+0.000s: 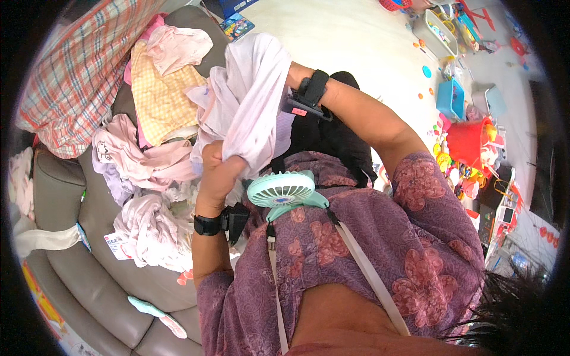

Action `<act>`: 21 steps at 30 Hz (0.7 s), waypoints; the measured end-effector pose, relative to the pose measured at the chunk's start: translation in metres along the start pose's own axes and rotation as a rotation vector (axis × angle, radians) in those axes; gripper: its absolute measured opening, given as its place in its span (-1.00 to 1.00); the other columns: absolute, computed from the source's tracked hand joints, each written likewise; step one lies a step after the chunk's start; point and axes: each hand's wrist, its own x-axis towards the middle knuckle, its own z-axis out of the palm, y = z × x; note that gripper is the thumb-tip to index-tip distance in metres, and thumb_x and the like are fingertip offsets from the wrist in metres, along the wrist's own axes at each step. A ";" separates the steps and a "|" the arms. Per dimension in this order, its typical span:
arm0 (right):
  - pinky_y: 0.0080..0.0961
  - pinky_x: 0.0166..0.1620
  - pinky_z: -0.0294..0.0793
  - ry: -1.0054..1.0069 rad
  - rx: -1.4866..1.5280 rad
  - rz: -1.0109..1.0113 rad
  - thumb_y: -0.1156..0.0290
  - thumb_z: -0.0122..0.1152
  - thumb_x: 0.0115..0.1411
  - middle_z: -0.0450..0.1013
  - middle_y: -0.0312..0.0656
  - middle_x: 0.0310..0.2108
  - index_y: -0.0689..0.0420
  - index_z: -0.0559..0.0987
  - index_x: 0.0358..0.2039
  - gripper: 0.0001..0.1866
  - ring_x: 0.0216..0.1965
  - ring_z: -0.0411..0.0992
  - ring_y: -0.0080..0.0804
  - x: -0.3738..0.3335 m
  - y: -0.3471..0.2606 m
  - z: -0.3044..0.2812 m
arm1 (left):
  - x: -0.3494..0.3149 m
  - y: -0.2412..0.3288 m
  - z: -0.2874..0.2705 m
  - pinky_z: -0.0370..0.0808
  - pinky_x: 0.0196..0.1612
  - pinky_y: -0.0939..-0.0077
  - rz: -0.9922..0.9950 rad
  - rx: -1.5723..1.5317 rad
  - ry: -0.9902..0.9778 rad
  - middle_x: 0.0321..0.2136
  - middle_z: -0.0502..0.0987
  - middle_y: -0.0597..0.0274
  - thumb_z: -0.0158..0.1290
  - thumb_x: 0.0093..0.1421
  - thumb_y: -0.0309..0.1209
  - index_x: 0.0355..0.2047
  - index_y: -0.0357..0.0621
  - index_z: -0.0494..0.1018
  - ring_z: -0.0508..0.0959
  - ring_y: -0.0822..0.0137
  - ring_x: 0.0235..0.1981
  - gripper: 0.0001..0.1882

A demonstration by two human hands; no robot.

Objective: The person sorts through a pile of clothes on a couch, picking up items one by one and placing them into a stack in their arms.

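A pale lilac garment (252,95) hangs bunched up in front of me. My left hand (219,172) is closed around a fold at its lower edge. My right hand (293,75) reaches the upper right side of the same garment; the cloth covers its fingers, and I cannot tell whether they grip. Just left of the garment lies a yellow checked cloth (163,98) with a light pink garment (178,48) on top. Below them, a pink garment with dark print (145,155) is crumpled next to a whitish heap of clothes (154,228).
The clothes lie on a grey sofa (98,219). A plaid bag (80,77) stands at the far left. Socks (157,314) lie on the seat. A mint fan (282,193) hangs at my chest. Toys surround a red bucket (469,142) and a blue bin (450,99) at right.
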 end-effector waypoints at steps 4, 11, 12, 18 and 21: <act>-0.54 0.05 0.30 0.053 0.731 0.291 0.40 -0.01 0.18 0.29 -0.12 0.03 0.20 0.23 0.10 -0.54 -0.01 0.30 -0.47 0.013 -0.017 -0.010 | 0.016 0.003 0.013 0.39 -0.35 0.61 0.093 0.235 0.208 -0.49 0.49 0.26 0.00 -0.09 -0.47 -0.32 -0.38 0.41 0.44 0.50 -0.47 -0.71; -0.60 0.00 0.32 0.068 0.328 -0.072 0.37 0.08 0.12 0.30 -0.13 0.01 0.17 0.20 0.12 -0.46 0.00 0.30 -0.41 0.011 -0.022 -0.012 | 0.034 -0.023 0.011 0.39 -0.29 0.55 0.177 0.817 0.210 -0.34 0.43 -0.09 0.07 -0.14 -0.49 -0.16 -0.33 0.35 0.46 0.04 -0.33 -0.55; -0.59 -0.01 0.32 0.059 0.275 -0.059 0.37 0.08 0.12 0.31 -0.13 0.00 0.16 0.21 0.11 -0.47 -0.01 0.31 -0.40 0.009 -0.022 -0.011 | 0.035 -0.024 0.010 0.39 -0.29 0.55 0.252 0.801 0.183 -0.31 0.45 -0.04 0.07 -0.13 -0.52 -0.17 -0.33 0.38 0.48 0.08 -0.34 -0.58; -0.56 -0.05 0.34 0.079 -0.058 0.007 0.36 0.06 0.10 0.36 -0.13 -0.08 0.14 0.29 0.05 -0.53 -0.08 0.35 -0.37 -0.010 -0.017 -0.018 | 0.020 0.000 0.001 0.39 -0.25 0.58 0.250 0.218 0.135 -0.21 0.50 0.16 0.10 -0.11 -0.63 -0.27 -0.24 0.50 0.51 0.27 -0.31 -0.69; -0.55 -0.07 0.35 0.122 -0.256 0.032 0.35 0.06 0.09 0.39 -0.13 -0.12 0.12 0.33 0.02 -0.56 -0.11 0.37 -0.35 -0.003 -0.008 -0.015 | 0.003 -0.006 -0.016 0.35 -0.16 0.65 -0.011 -0.130 0.090 -0.22 0.51 0.19 0.10 -0.04 -0.61 -0.32 -0.22 0.53 0.45 0.44 -0.19 -0.78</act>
